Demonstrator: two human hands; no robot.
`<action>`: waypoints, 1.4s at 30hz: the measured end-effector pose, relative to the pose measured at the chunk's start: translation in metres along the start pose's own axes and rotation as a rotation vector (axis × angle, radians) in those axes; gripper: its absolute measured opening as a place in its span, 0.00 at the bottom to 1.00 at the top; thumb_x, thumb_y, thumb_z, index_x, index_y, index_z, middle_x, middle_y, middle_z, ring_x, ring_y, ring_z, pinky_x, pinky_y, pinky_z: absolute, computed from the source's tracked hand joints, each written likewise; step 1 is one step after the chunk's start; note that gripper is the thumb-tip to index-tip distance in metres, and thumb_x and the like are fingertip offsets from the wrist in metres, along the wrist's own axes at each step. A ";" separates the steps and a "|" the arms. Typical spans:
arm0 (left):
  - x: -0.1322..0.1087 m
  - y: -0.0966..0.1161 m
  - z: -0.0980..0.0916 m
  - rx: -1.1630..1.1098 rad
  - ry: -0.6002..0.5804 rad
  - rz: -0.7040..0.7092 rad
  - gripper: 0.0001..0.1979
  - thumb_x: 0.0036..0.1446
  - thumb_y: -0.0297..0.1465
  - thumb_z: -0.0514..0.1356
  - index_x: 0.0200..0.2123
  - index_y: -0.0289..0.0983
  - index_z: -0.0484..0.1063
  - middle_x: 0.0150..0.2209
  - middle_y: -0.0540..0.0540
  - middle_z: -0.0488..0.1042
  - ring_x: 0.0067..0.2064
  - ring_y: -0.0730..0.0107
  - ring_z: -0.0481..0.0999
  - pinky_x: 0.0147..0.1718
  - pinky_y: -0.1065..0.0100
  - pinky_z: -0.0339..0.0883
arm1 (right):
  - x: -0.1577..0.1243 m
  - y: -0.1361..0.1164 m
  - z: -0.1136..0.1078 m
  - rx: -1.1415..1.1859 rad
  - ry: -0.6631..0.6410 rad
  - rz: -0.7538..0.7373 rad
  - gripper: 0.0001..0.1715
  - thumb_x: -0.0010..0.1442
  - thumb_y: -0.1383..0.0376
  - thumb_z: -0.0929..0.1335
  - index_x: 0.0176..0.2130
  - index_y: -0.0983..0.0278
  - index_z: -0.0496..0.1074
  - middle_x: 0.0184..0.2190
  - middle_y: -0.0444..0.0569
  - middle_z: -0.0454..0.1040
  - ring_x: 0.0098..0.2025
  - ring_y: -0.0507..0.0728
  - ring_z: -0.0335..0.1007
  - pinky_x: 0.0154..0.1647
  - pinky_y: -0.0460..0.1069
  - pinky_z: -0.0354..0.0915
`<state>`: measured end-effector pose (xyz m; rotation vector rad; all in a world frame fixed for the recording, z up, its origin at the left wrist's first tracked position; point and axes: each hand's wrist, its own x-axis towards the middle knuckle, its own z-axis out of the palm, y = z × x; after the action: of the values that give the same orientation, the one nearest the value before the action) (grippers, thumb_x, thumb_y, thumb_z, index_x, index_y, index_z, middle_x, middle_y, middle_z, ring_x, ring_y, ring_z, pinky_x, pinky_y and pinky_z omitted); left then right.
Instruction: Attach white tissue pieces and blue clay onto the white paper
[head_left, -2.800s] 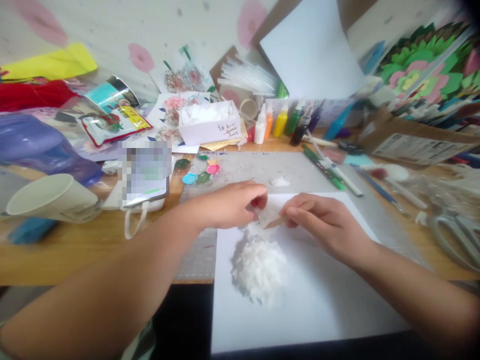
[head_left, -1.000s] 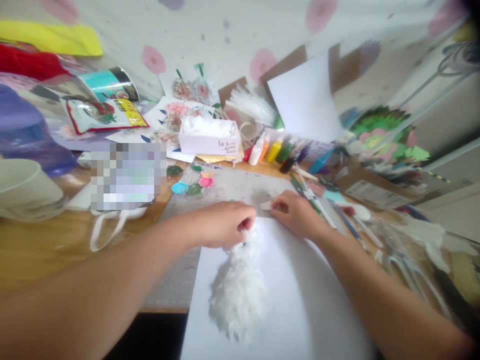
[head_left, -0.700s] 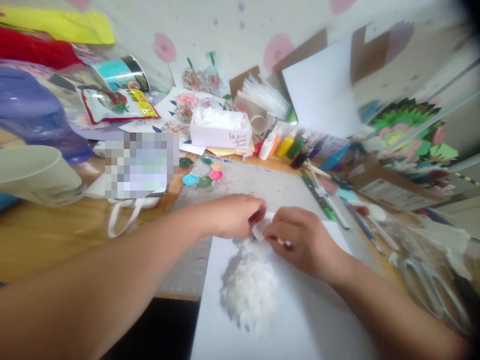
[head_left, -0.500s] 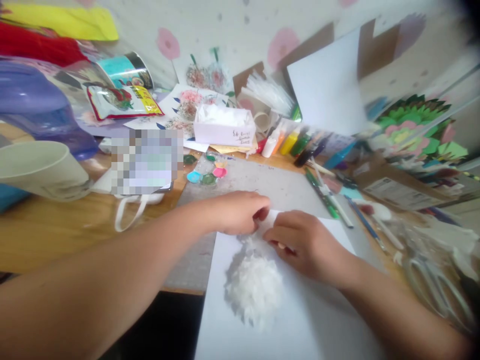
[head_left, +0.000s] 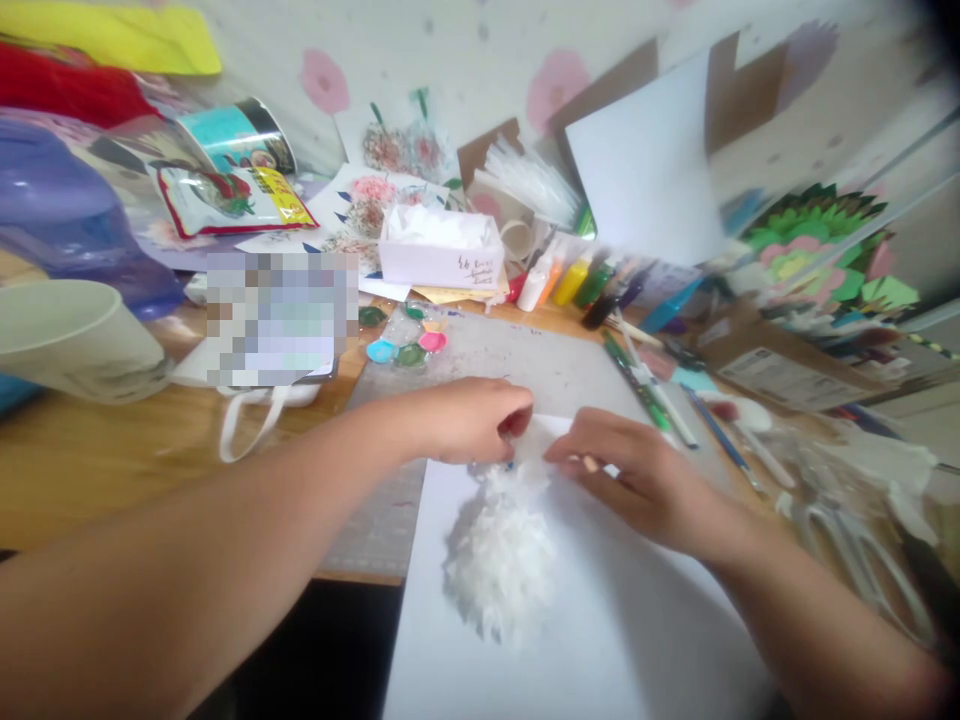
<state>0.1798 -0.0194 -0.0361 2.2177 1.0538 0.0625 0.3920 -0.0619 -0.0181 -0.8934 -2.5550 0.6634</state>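
Note:
A round, fluffy heap of white petal-like pieces (head_left: 501, 572) rests on a sheet of white paper (head_left: 465, 690) in front of me. Just beyond it, my left hand (head_left: 484, 418) is curled with its fingers pinched over more thin white pieces (head_left: 517, 482); what sits between the fingertips is hidden. My right hand (head_left: 619, 465) faces it from the right, thumb and fingers closed together beside the same white pieces. A small gap separates the two hands. Whatever the right fingers pinch is too blurred to name.
Under the paper lies a grey mat (head_left: 547, 355) with a paint palette (head_left: 411, 352). Behind stand a white box of tissue-like pieces (head_left: 441, 262) and paint bottles (head_left: 574, 280). Scissors (head_left: 855, 570) and brushes (head_left: 724, 440) lie right; a cup (head_left: 79, 340) stands left.
My right hand has moved slightly right, widening the gap between the hands. More white pieces now show between them. The left hand stays nearly in place, and the view has shifted slightly.

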 end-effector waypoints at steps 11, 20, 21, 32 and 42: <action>0.000 0.000 0.000 -0.005 -0.024 -0.013 0.09 0.46 0.30 0.58 0.33 0.40 0.63 0.37 0.50 0.69 0.33 0.70 0.68 0.28 0.69 0.60 | 0.005 -0.007 0.025 -0.280 0.313 -0.146 0.06 0.57 0.72 0.66 0.33 0.66 0.73 0.25 0.46 0.67 0.25 0.50 0.61 0.24 0.46 0.56; 0.000 0.000 -0.001 -0.009 -0.022 0.001 0.09 0.45 0.25 0.55 0.33 0.40 0.64 0.38 0.50 0.69 0.33 0.70 0.68 0.27 0.71 0.60 | 0.007 -0.015 0.013 -0.118 0.000 0.000 0.13 0.55 0.72 0.65 0.40 0.64 0.74 0.30 0.48 0.69 0.29 0.53 0.63 0.28 0.48 0.61; 0.000 0.001 -0.001 -0.007 -0.020 -0.005 0.09 0.45 0.26 0.56 0.33 0.40 0.64 0.38 0.50 0.69 0.33 0.70 0.68 0.26 0.71 0.60 | 0.007 -0.015 0.008 -0.036 0.006 0.020 0.14 0.55 0.72 0.66 0.42 0.63 0.73 0.32 0.49 0.69 0.30 0.53 0.64 0.29 0.48 0.62; 0.001 0.000 0.000 0.000 -0.003 0.003 0.10 0.44 0.25 0.56 0.33 0.40 0.65 0.35 0.50 0.70 0.32 0.69 0.68 0.27 0.70 0.60 | 0.004 -0.008 0.003 -0.026 0.176 -0.003 0.11 0.64 0.67 0.60 0.34 0.63 0.69 0.30 0.48 0.67 0.32 0.53 0.66 0.34 0.49 0.64; 0.001 -0.001 0.000 -0.028 -0.011 -0.001 0.09 0.46 0.26 0.56 0.34 0.40 0.65 0.39 0.50 0.69 0.34 0.71 0.68 0.27 0.71 0.58 | 0.000 -0.002 0.032 -0.516 0.092 -0.191 0.13 0.59 0.73 0.61 0.32 0.64 0.73 0.23 0.45 0.65 0.23 0.52 0.56 0.23 0.48 0.49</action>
<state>0.1796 -0.0183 -0.0375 2.1898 1.0426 0.0643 0.3767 -0.0732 -0.0435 -0.7856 -2.7225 -0.1019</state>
